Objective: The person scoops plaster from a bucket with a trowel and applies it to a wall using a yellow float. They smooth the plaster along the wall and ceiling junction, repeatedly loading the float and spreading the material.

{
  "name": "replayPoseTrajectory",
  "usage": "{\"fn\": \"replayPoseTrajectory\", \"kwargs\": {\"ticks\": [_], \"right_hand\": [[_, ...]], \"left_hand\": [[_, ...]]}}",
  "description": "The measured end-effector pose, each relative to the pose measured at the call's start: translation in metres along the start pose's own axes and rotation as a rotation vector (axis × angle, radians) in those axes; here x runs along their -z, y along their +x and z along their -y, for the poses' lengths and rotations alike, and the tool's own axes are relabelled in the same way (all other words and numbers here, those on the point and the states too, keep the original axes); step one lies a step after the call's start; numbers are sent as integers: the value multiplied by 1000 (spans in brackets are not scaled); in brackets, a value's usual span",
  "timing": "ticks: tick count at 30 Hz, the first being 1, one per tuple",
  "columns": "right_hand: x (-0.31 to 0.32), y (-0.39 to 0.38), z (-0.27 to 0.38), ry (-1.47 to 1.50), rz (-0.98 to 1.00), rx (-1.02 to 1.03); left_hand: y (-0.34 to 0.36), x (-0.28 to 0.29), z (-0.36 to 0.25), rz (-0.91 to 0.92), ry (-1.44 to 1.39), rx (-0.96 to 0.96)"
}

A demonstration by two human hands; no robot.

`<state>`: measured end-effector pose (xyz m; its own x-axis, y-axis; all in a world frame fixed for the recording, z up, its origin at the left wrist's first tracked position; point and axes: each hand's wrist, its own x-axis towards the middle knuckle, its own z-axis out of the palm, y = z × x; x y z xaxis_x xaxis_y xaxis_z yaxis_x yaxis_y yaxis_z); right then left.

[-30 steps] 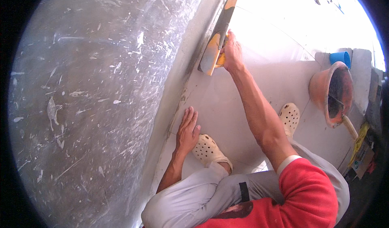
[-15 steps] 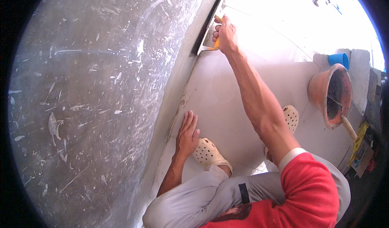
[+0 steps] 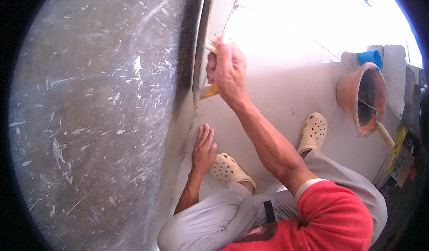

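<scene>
Right hand (image 3: 228, 68) and trowel (image 3: 208, 91) now nearer the body and further left than 0.5 s ago; blade, broad face showing at 1.0 s ago, now seen nearly edge-on along the wall (image 3: 103, 117). Dark band (image 3: 185, 59) newly visible beside blade. Right shoe (image 3: 313, 130), partly hidden by forearm before, now clear of it
</scene>
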<state>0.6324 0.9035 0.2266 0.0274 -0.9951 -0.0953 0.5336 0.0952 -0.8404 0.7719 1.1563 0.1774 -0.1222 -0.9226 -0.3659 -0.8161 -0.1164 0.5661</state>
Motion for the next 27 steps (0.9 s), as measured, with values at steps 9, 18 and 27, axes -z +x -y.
{"fn": "replayPoseTrajectory", "kwargs": {"ticks": [9, 18, 27], "right_hand": [[72, 38, -23, -108, -426, -451], [74, 64, -69, 49, -351, -465], [55, 70, -80, -61, -375, -420]], "left_hand": [[0, 2, -6, -33, -29, 20], [1, 0, -4, -9, -25, 37], [-5, -3, 1, -42, -67, 16]]}}
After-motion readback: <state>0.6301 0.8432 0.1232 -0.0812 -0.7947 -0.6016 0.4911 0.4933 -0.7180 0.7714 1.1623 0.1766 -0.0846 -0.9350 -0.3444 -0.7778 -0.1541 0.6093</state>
